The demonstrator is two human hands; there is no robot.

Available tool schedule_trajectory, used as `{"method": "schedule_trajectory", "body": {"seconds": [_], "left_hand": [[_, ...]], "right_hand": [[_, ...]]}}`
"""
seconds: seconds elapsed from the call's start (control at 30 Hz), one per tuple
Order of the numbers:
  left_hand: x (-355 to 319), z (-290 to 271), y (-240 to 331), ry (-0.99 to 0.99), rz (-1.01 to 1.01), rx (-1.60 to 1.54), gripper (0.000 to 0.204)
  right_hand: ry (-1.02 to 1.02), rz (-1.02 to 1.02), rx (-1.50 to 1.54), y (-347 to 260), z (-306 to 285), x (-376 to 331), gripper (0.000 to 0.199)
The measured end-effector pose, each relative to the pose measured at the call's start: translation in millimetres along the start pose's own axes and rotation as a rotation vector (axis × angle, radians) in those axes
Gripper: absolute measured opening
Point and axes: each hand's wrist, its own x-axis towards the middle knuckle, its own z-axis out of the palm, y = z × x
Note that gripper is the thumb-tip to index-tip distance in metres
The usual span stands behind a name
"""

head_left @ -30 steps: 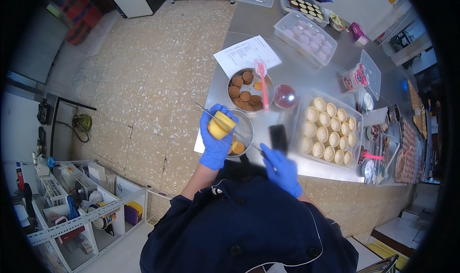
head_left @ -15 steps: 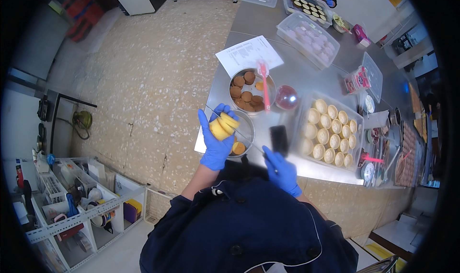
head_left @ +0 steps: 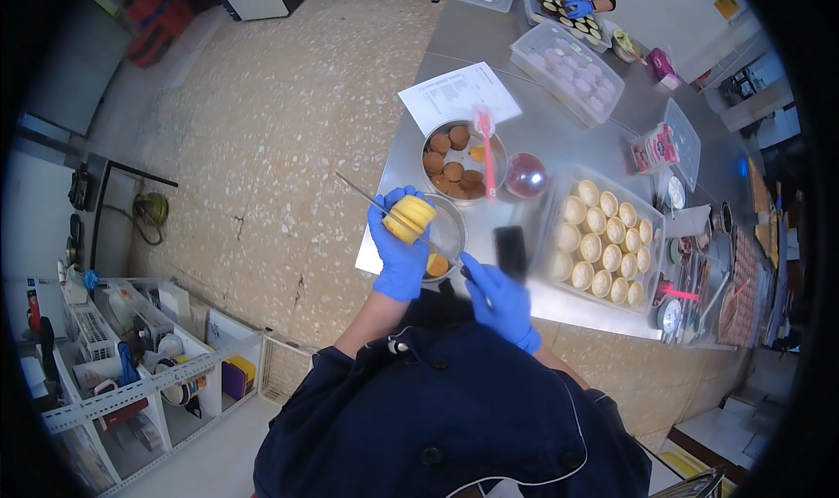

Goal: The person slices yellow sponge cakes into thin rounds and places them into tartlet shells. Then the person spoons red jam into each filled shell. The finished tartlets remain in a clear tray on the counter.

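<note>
A small round yellow sponge cake point(head_left: 408, 218), cut into layers, rests in the gloved fingers of my left hand point(head_left: 400, 266). My right hand point(head_left: 500, 301), gloved in blue too, is closed around the handle of a long thin knife point(head_left: 351, 185). The blade runs across the cake, its tip sticking out beyond my left fingers; whether it lies in a cut or against the side I cannot tell. Below my hands is a round metal pan point(head_left: 463, 227) with a few golden cake pieces point(head_left: 437, 264) in it.
Beyond it stand a second pan point(head_left: 422, 173) of brown cake rounds, a pink-red spatula point(head_left: 488, 157) and a red bowl point(head_left: 526, 176). A dark phone-like slab point(head_left: 509, 251) lies beside a tub of pastry shells point(head_left: 559, 209). Across the table, a co-worker's gloved hand point(head_left: 578, 7) is over a tray.
My right hand has moved left, pushing the knife further past the cake. The cake has tilted in my left hand. A co-worker's hand has come over the far tray.
</note>
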Motion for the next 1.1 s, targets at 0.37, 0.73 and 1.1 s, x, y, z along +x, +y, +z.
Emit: {"method": "schedule_trajectory", "body": {"seconds": [0.37,0.73,1.1], "left_hand": [[-1.5,4.2,-1.7,-0.019,0.081,0.076,0.039],[-11.3,3.7,-10.6,-0.034,0.002,0.131,0.046],[-8.1,6.7,-7.8,-0.134,-0.118,-0.028,0.050]], "right_hand": [[-0.077,0.091,-0.058,2.5,-9.5,-24.3,0.049],[0.012,0.062,0.026,3.9,4.0,-9.7,0.043],[-0.034,0.131,0.032,3.2,-0.1,-10.9,0.042]]}}
